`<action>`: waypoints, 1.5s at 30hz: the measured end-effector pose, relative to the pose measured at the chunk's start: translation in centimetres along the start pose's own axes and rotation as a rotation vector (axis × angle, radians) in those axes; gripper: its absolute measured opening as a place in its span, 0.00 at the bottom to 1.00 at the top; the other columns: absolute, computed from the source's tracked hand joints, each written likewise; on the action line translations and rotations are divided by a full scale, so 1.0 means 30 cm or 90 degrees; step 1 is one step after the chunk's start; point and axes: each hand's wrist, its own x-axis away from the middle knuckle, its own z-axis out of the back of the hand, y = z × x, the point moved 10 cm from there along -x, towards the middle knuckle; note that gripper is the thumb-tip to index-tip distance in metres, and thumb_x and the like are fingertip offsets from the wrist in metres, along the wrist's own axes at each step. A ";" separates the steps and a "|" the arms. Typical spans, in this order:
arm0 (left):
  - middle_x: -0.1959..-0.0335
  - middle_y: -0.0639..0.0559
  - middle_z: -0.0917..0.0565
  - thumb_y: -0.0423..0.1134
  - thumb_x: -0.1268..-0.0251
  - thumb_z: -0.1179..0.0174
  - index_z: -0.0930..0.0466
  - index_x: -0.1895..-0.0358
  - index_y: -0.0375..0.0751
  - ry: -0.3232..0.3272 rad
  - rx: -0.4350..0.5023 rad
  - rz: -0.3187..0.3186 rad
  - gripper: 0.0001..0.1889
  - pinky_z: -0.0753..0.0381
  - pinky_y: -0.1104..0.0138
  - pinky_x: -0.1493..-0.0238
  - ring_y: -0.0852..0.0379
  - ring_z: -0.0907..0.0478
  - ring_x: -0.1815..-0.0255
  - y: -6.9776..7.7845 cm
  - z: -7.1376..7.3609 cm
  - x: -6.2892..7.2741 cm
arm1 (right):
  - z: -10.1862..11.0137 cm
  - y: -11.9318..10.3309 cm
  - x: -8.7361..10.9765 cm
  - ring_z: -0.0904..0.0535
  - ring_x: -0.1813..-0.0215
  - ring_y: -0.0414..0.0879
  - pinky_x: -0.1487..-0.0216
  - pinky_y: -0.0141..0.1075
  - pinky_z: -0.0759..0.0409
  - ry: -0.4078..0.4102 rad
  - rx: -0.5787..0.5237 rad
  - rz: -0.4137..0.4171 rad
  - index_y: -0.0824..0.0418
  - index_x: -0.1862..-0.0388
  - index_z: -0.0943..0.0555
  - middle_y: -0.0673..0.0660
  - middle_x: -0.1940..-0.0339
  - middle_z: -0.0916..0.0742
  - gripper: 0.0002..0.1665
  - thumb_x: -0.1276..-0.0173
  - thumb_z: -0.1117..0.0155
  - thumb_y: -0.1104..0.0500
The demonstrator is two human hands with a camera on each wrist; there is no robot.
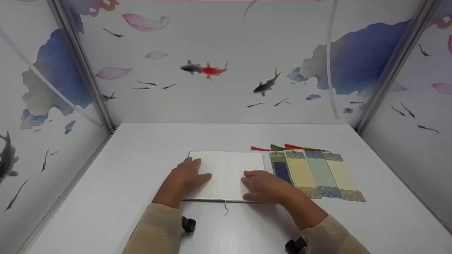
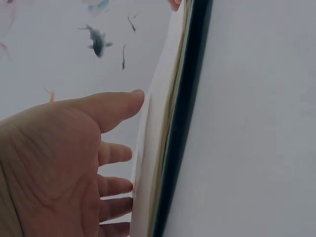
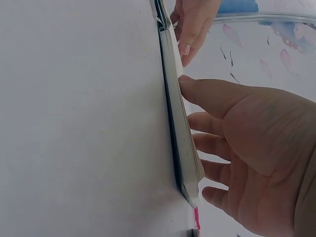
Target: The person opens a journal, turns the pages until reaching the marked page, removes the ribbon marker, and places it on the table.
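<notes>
An open notebook (image 1: 226,178) with blank white pages and a dark cover lies on the white table, a thin ribbon (image 1: 226,209) trailing from its near edge. My left hand (image 1: 189,175) rests on the left page with fingers extended. On the right page lies my right hand (image 1: 265,186), its fingers reaching inward. In the left wrist view, the fingertips (image 2: 118,186) of the left hand touch the page surface. The right wrist view shows the right hand (image 3: 261,148) with thumb and fingers against the page, beside the thick page block (image 3: 180,113).
Right of the notebook, several tasselled bookmarks (image 1: 302,171) lie side by side, their tassels (image 1: 295,146) pointing away from me. White panels (image 1: 226,42) printed with fish and petals enclose the table (image 1: 141,141) at the back and sides. Metal posts stand at the corners.
</notes>
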 end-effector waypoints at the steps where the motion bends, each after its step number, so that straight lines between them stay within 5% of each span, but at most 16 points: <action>1: 0.09 0.41 0.49 0.64 0.25 0.42 0.44 0.13 0.48 0.001 0.006 -0.004 0.45 0.46 0.38 0.13 0.36 0.50 0.09 0.002 0.004 -0.002 | 0.000 0.000 0.000 0.35 0.13 0.54 0.13 0.53 0.36 0.000 -0.003 -0.001 0.51 0.18 0.27 0.52 0.14 0.28 0.39 0.23 0.32 0.41; 10: 0.09 0.43 0.50 0.63 0.25 0.39 0.42 0.13 0.51 0.062 0.062 -0.042 0.43 0.43 0.37 0.14 0.33 0.49 0.10 0.044 0.098 -0.017 | 0.001 0.007 0.001 0.35 0.12 0.53 0.13 0.53 0.36 -0.002 -0.015 -0.014 0.50 0.18 0.27 0.50 0.14 0.28 0.40 0.24 0.31 0.41; 18: 0.11 0.49 0.43 0.57 0.26 0.36 0.41 0.14 0.57 0.178 0.141 -0.084 0.42 0.41 0.43 0.13 0.44 0.44 0.10 0.084 0.192 0.001 | -0.006 0.008 0.001 0.36 0.12 0.53 0.13 0.53 0.37 -0.004 -0.019 -0.013 0.50 0.18 0.28 0.50 0.14 0.28 0.40 0.24 0.32 0.40; 22: 0.13 0.50 0.38 0.52 0.25 0.35 0.41 0.14 0.61 0.200 0.213 -0.110 0.40 0.37 0.42 0.15 0.45 0.37 0.13 0.096 0.213 0.006 | -0.006 0.006 0.005 0.37 0.12 0.54 0.13 0.53 0.37 -0.002 -0.018 -0.004 0.51 0.18 0.28 0.51 0.14 0.28 0.40 0.23 0.32 0.41; 34: 0.17 0.53 0.32 0.37 0.25 0.37 0.37 0.16 0.54 0.107 0.538 -0.191 0.37 0.29 0.50 0.18 0.47 0.31 0.16 0.156 0.178 0.009 | -0.002 -0.002 0.006 0.36 0.12 0.54 0.13 0.54 0.37 -0.002 0.006 0.002 0.52 0.18 0.28 0.52 0.14 0.28 0.39 0.22 0.33 0.40; 39: 0.17 0.51 0.31 0.38 0.27 0.38 0.38 0.16 0.52 0.068 0.584 -0.228 0.37 0.30 0.46 0.18 0.43 0.32 0.16 0.205 0.145 0.022 | -0.002 0.007 -0.001 0.36 0.12 0.54 0.13 0.54 0.37 -0.008 -0.010 -0.015 0.51 0.19 0.26 0.51 0.14 0.28 0.40 0.24 0.31 0.39; 45: 0.15 0.50 0.34 0.44 0.27 0.38 0.42 0.14 0.52 -0.001 0.568 -0.245 0.41 0.27 0.46 0.22 0.42 0.34 0.15 0.278 0.082 0.050 | 0.006 0.041 -0.009 0.33 0.14 0.54 0.14 0.56 0.35 0.006 -0.100 -0.053 0.48 0.23 0.22 0.51 0.17 0.24 0.37 0.27 0.27 0.41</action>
